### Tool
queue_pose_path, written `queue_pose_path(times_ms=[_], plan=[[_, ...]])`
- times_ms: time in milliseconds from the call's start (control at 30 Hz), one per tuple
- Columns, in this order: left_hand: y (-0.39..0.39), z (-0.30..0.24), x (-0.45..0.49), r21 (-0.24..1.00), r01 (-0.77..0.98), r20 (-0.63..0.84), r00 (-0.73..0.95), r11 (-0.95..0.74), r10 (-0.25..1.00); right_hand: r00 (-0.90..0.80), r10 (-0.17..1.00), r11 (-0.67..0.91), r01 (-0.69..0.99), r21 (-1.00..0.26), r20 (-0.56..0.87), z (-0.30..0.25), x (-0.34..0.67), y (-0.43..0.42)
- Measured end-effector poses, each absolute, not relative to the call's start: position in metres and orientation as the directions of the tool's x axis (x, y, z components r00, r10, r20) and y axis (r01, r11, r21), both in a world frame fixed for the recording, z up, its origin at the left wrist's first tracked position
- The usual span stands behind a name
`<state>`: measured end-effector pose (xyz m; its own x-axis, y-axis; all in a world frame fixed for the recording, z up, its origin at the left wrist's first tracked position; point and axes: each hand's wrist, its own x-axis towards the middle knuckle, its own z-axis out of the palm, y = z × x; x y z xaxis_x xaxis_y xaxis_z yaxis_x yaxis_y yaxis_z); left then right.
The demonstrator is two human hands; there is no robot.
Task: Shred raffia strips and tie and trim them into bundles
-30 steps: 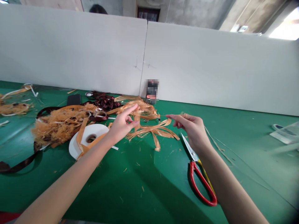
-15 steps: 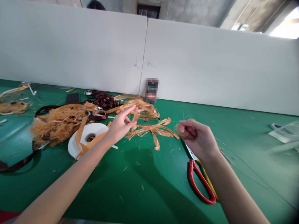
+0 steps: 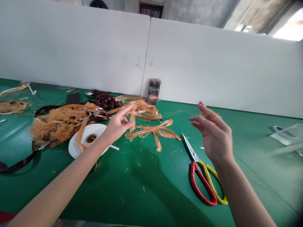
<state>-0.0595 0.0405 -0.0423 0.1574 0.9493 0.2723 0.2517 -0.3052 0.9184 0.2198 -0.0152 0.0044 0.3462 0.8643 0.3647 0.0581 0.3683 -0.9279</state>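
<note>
My left hand (image 3: 118, 125) pinches a short tan ribbon (image 3: 132, 122) between thumb and fingers; its upper end looks frayed. To the right, my right hand (image 3: 216, 134) is raised over the table with its fingers apart, and a few fine tan threads seem to cling near the fingertips. Below and left of that hand lie scissors (image 3: 194, 157) with one red and one yellow handle, blades closed. Between the hands rests a bunch of frayed tan ribbon strips (image 3: 163, 129). Beneath my left forearm sits a white ribbon spool (image 3: 74, 148), partly hidden, with tan ribbon on it.
A heap of tan fibre (image 3: 59, 126) and tangled dark brown ribbon (image 3: 106, 102) cover the left side of the green table (image 3: 146, 189). Another frayed pile (image 3: 146, 108) lies near the white partition (image 3: 213, 63). A clear plastic piece (image 3: 287, 134) is at far right.
My right hand has moved right and up, and its fingers have spread from a closed pinch around tan fibres. More of the scissors now shows. My left hand has shifted slightly left with the ribbon.
</note>
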Motion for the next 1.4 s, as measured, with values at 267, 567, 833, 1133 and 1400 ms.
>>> queue_pose_path(times_ms=[267, 567, 833, 1133, 1400], plan=[[0.013, -0.02, -0.032, 0.898, 0.22, 0.299, 0.328, -0.381, 0.896, -0.07, 0.856, 0.389, 0.74, -0.549, 0.513, -0.009, 0.168, -0.014], [0.008, -0.022, -0.025, 0.896, 0.229, 0.3, 0.322, -0.382, 0.898, -0.047, 0.865, 0.389, 0.693, -0.607, 0.5, -0.016, 0.152, -0.001], [0.01, -0.023, -0.025, 0.902, 0.225, 0.294, 0.306, -0.369, 0.906, -0.07, 0.821, 0.404, 0.773, -0.49, 0.567, -0.024, 0.157, -0.006], [0.013, -0.026, -0.027, 0.913, 0.227, 0.261, 0.311, -0.338, 0.914, -0.122, 0.805, 0.361, 0.877, -0.316, 0.581, -0.029, 0.166, -0.003], [0.024, -0.03, -0.044, 0.945, 0.078, 0.294, 0.23, -0.318, 0.928, -0.194, 0.83, 0.301, 0.945, -0.127, 0.523, -0.036, 0.184, -0.001]])
